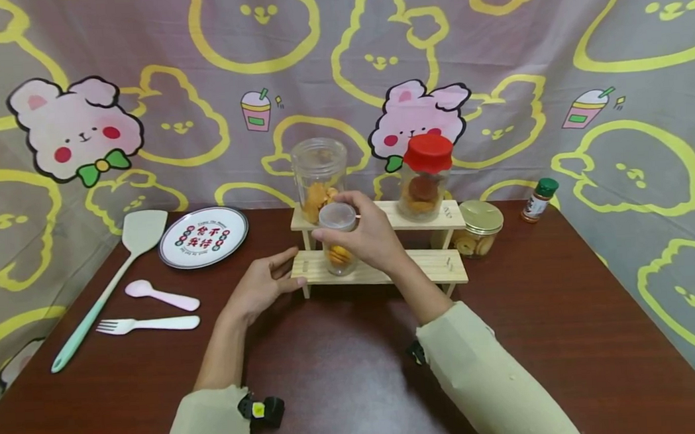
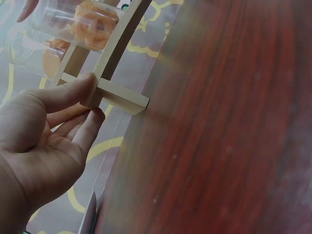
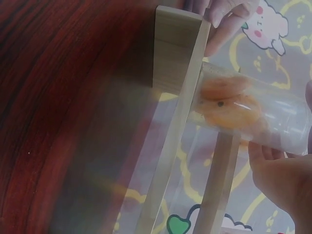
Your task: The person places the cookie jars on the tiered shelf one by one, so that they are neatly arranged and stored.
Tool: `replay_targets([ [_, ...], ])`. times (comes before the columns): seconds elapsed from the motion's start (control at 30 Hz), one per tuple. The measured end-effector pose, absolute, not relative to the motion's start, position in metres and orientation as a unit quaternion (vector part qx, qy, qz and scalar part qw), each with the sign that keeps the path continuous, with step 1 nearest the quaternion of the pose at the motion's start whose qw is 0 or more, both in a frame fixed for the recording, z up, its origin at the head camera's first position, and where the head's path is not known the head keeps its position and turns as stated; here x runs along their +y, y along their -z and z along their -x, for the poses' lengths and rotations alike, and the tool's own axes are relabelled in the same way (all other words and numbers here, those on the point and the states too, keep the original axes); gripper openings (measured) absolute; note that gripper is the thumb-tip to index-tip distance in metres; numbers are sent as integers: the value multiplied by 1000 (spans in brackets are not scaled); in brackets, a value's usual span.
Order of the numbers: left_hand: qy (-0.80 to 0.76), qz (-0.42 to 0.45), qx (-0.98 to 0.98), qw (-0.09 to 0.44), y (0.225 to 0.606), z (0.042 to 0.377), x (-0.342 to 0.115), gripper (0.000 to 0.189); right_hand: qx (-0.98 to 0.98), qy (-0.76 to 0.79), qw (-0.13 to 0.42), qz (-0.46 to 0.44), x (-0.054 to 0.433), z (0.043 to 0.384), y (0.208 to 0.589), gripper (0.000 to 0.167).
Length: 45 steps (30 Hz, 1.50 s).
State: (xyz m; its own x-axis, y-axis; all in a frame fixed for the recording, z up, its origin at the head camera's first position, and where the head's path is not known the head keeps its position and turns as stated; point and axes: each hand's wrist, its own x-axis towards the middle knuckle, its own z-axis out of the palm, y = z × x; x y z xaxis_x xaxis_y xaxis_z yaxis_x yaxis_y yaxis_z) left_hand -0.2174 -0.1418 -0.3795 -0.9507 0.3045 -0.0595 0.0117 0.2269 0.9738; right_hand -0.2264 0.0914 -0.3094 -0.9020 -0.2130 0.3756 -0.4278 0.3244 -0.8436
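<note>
A two-tier wooden rack (image 1: 413,263) stands in the middle of the table. On its lower tier, toward the left end, sits a small clear jar (image 1: 338,261) with a pale lid and orange pieces at its bottom. My right hand (image 1: 375,236) grips this jar near the lid, thumb in front. At the rack's left end, my left hand (image 1: 259,290) pinches the lower board between thumb and fingers, as the left wrist view shows. On the upper tier are a larger clear jar (image 1: 318,162) with orange snacks and a red-lidded jar (image 1: 422,186).
A gold-lidded jar (image 1: 478,225) stands right of the rack, and a green-capped spice bottle (image 1: 539,200) farther right. On the left lie a spatula (image 1: 109,284), a white plate (image 1: 230,244), a pink spoon (image 1: 162,296) and a white fork (image 1: 159,324). A patterned curtain (image 1: 184,87) hangs behind.
</note>
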Motion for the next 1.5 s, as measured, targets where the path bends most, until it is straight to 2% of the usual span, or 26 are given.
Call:
replay_targets([
  [0.33, -612, -104, 775, 120, 379, 218, -142, 72, -808, -546, 84, -204, 101, 224, 307, 75],
  [0.87, -610, -109, 776, 118, 381, 217, -143, 72, -803, -552, 95, -203, 145, 213, 294, 62],
  [1.27, -612, -113, 774, 119, 379, 218, -142, 72, -800, -542, 158, -206, 187, 207, 291, 51],
  [1.5, -609, -113, 776, 118, 379, 216, -142, 72, -792, -553, 168, -196, 205, 204, 292, 49],
])
